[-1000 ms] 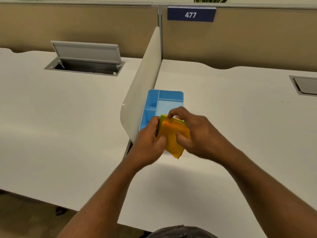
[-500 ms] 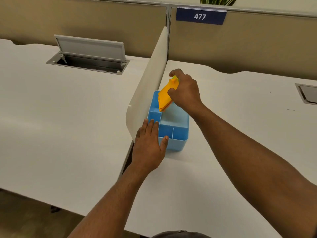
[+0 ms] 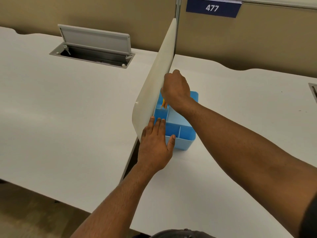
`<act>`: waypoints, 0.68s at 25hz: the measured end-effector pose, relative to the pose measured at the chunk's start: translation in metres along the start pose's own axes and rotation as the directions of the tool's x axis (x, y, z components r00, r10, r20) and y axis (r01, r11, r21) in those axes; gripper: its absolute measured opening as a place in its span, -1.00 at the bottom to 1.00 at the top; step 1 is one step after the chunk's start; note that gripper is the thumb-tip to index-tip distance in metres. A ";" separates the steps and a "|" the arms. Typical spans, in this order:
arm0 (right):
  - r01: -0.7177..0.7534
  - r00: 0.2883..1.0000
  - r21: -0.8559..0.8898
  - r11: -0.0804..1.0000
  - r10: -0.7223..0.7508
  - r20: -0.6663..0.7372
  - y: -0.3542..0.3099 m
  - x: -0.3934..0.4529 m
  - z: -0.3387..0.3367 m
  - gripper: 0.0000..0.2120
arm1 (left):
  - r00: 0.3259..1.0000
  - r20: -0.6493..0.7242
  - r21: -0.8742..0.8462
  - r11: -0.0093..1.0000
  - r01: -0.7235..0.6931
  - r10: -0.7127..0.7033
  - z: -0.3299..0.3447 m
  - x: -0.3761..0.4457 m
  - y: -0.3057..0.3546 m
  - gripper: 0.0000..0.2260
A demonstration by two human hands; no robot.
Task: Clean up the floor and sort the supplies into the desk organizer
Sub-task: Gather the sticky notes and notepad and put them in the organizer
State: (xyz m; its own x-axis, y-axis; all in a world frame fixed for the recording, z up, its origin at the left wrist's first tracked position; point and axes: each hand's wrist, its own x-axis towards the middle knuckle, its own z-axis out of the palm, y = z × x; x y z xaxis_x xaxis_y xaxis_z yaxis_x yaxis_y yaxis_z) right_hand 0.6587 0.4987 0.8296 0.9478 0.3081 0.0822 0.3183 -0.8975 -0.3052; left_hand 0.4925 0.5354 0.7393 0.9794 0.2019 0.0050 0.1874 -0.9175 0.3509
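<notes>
Desks first: two white laminate desktops (image 3: 68,109) meet at a cream rounded divider panel (image 3: 154,86), backed by tan cubicle walls, one bearing a blue "477" plaque (image 3: 212,8). Left of the panel, a grey cable hatch (image 3: 94,47) stands open in the desktop. Just right of the panel, touching its foot, sits the light-blue plastic desk organizer (image 3: 185,133), split into several compartments. The left hand (image 3: 155,145) lies flat with straight fingers over the organizer's near-left corner, thumb on the front rim, steadying it. The right hand (image 3: 176,90) curls over the far-left compartment, pinching the orange sticky-note stack (image 3: 164,105), whose lower edge shows inside that slot. The sorting step looks to be underway. Next, release the notes so they settle upright, then lift the hand clear without snagging the panel.
</notes>
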 end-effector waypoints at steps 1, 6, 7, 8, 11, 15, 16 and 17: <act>0.000 1.000 -0.020 1.000 0.000 0.011 -0.001 0.001 0.002 -0.75 | 1.000 -0.012 0.005 1.000 -0.007 0.007 0.002 0.000 -0.001 -0.37; 0.032 0.995 -0.101 0.994 -0.022 0.092 -0.003 -0.008 0.026 -0.80 | 0.997 -0.074 0.015 1.000 -0.024 0.025 0.007 0.001 -0.003 -0.36; 0.044 0.996 -0.102 0.994 -0.036 0.086 -0.003 -0.011 0.030 -0.79 | 0.997 -0.076 0.015 1.000 -0.027 0.028 0.008 0.002 -0.003 -0.36; 0.064 0.995 -0.106 0.992 -0.056 0.080 -0.003 -0.013 0.033 -0.76 | 0.997 -0.076 0.011 0.999 -0.030 0.031 0.010 0.003 -0.004 -0.36; 0.113 0.992 -0.137 0.984 -0.104 0.072 -0.006 -0.022 0.040 -0.63 | 0.996 -0.081 -0.011 0.999 -0.041 0.040 0.013 0.003 -0.005 -0.36; 0.064 0.992 -0.085 0.994 -0.054 0.116 -0.005 -0.036 0.039 -0.53 | 0.994 -0.088 -0.027 0.998 -0.061 0.059 0.011 0.005 -0.009 -0.34; 0.059 0.991 -0.059 0.997 -0.051 0.126 -0.004 -0.041 0.037 -0.51 | 0.993 -0.093 -0.019 0.997 -0.069 0.067 0.009 0.006 -0.010 -0.34; 0.061 0.991 -0.031 0.998 -0.057 0.123 -0.002 -0.046 0.035 -0.50 | 0.992 -0.099 -0.010 0.997 -0.078 0.077 0.008 0.007 -0.011 -0.34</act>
State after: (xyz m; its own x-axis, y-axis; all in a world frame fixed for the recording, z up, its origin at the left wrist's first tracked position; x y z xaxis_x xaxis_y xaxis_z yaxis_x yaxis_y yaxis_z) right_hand 0.6140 0.4969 0.7932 0.9184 0.3952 -0.0179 0.3762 -0.8864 -0.2697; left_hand 0.4980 0.5446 0.7284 0.9786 0.1636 0.1246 0.1094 -0.9271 0.3584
